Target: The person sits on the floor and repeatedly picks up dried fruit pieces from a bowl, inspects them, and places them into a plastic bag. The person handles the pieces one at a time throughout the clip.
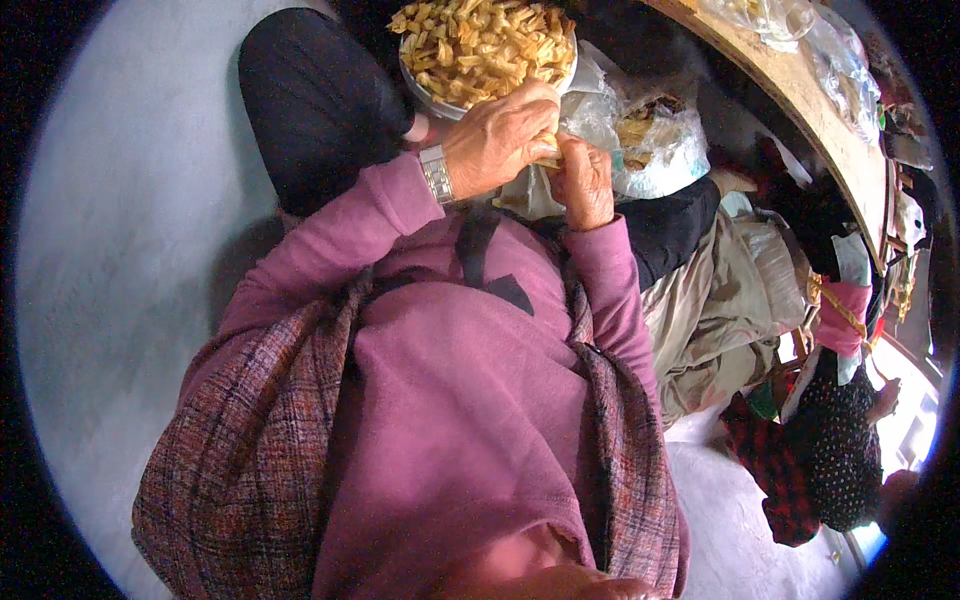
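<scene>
A round, light-rimmed bowl (437, 111) heaped with small, dried-looking yellowish pieces (487, 49) stands at the top centre. My left hand (499, 142), with a metal-banded watch (436, 174) on its wrist, overlaps the bowl's near rim. Its bent fingers pinch a small yellowish piece (551, 148). Close against it, my right hand (585, 180) grips the other end of that piece with curled fingers. The piece is mostly hidden by the fingers, so its exact kind cannot be told. Right of the bowl, a clear plastic bag (664, 161) holds more brownish-yellow pieces.
My bent legs in dark trousers (322, 105) flank the hands. A curved-looking wooden edge (832, 127) with plastic bags (840, 67) on it runs along the upper right. Beige cloth or sacking (705, 315) lies at my right. Farther right is a person in dotted dark clothing (836, 442).
</scene>
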Motion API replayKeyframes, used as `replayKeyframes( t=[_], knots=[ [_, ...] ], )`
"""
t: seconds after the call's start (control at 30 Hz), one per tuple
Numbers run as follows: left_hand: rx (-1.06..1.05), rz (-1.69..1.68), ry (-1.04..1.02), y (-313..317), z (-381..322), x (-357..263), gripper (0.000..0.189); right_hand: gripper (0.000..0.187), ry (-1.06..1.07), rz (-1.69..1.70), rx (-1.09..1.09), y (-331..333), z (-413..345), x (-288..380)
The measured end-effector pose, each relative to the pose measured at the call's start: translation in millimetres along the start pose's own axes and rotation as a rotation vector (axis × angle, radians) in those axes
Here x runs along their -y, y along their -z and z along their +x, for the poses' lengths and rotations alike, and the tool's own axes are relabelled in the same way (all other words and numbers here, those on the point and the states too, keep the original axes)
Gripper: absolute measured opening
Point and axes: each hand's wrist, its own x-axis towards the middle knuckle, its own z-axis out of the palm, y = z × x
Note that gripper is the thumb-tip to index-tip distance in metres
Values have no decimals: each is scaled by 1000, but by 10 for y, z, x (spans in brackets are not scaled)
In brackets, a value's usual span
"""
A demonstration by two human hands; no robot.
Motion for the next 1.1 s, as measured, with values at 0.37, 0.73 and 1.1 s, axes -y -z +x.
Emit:
replayKeyframes(
  t=[0.37, 0.73, 1.1],
  knots=[
    [87, -277, 225, -132, -33, 158, 14, 43, 271, -221, 55, 130, -63, 15],
    [5, -1460, 642, -186, 110, -23, 26, 18, 486, 80, -150, 6, -165, 168],
    [-35, -808, 461, -350, 171, 32, 27, 27, 61, 740, 93, -50, -186, 83]
  ],
)
